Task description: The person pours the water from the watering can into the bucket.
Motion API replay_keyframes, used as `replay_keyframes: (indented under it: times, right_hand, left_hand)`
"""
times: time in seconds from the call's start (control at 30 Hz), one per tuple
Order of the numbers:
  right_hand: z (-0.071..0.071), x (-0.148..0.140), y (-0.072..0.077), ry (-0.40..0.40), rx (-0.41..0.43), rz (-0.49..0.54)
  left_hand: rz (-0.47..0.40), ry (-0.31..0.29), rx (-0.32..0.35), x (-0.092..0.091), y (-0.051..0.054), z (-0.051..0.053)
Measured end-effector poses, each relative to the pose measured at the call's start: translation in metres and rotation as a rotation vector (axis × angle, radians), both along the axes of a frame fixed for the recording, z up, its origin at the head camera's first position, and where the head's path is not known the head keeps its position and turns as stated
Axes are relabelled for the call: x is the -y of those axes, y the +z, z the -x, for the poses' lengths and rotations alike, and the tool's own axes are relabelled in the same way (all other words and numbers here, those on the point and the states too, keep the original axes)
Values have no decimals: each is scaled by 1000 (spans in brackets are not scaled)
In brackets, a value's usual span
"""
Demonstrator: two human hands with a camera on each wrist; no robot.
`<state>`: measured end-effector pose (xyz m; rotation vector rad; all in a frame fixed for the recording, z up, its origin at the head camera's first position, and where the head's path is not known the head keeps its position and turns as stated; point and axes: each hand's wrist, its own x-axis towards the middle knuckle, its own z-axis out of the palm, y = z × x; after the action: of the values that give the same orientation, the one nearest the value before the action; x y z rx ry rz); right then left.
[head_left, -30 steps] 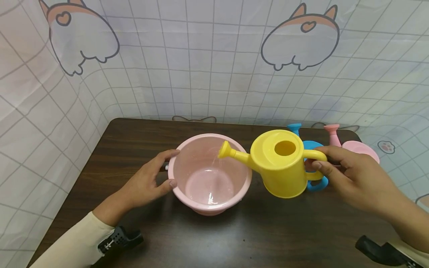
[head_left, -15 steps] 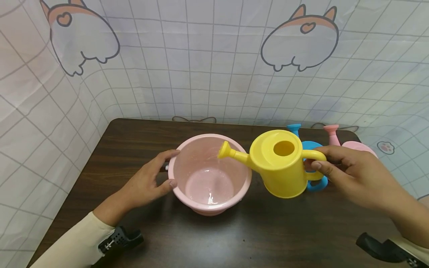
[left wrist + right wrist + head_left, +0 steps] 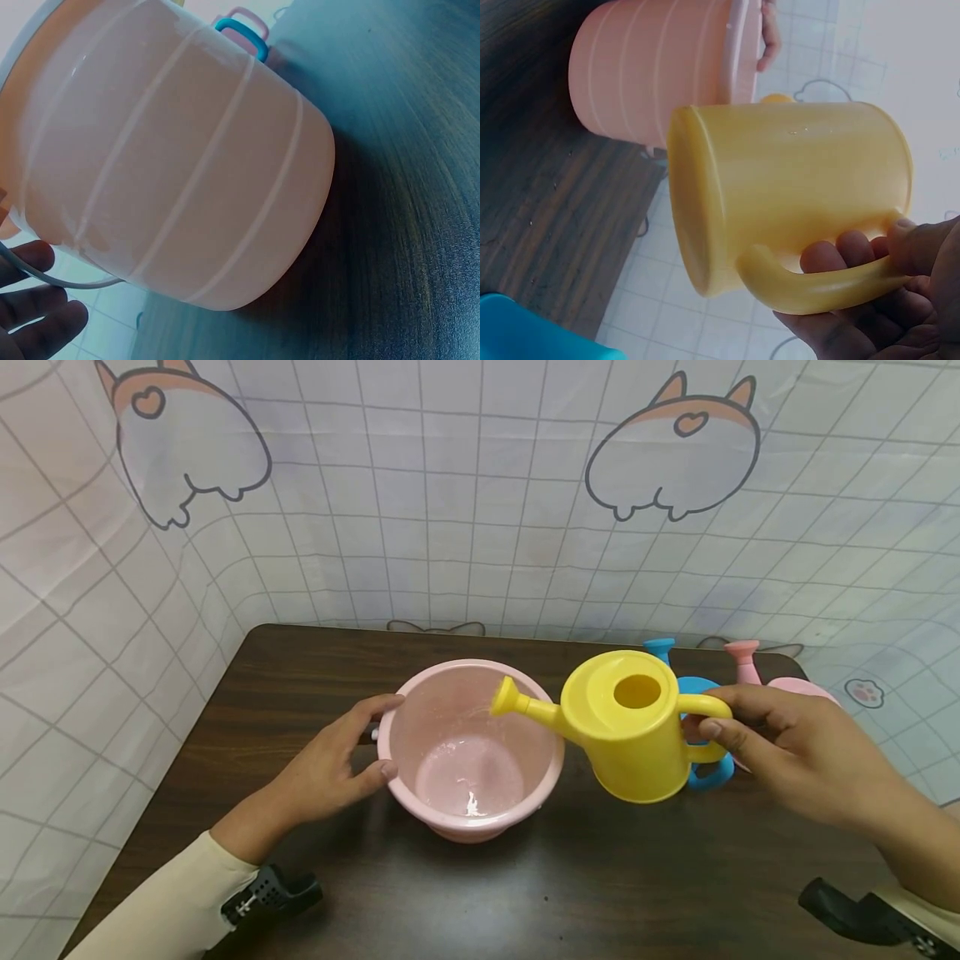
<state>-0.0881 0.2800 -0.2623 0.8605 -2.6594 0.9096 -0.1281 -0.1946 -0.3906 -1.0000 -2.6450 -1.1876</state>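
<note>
My right hand (image 3: 810,752) grips the handle of a yellow watering can (image 3: 637,743), held up off the table. Its spout reaches left over the rim of a pink bucket (image 3: 468,831), and faint thin streaks show below the spout head. Shiny wet spots glint on the bucket's bottom. On the bucket's left side, my left hand (image 3: 330,768) holds the rim, thumb and index finger at the edge. In the left wrist view, other fingers (image 3: 52,330) lie by the bucket's thin bail handle (image 3: 64,283). The right wrist view shows fingers curled round the yellow handle (image 3: 817,291).
Behind the yellow can stand a blue watering can (image 3: 660,647) and a pink watering can (image 3: 742,652), both partly hidden. The dark wooden table (image 3: 525,902) has a few small dark spots near its front. A white grid-patterned curtain (image 3: 480,527) hangs beyond the back edge.
The thin streams under the spout look fainter than a second ago. Both hands, the bucket and the yellow watering can keep nearly the same place.
</note>
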Motion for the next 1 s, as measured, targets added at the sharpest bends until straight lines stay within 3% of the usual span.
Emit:
replay_keyframes:
  times: [1.0]
  right_hand:
    - [0, 2, 4, -38, 32, -33]
  left_hand:
    - [-7, 2, -3, 0, -1, 0]
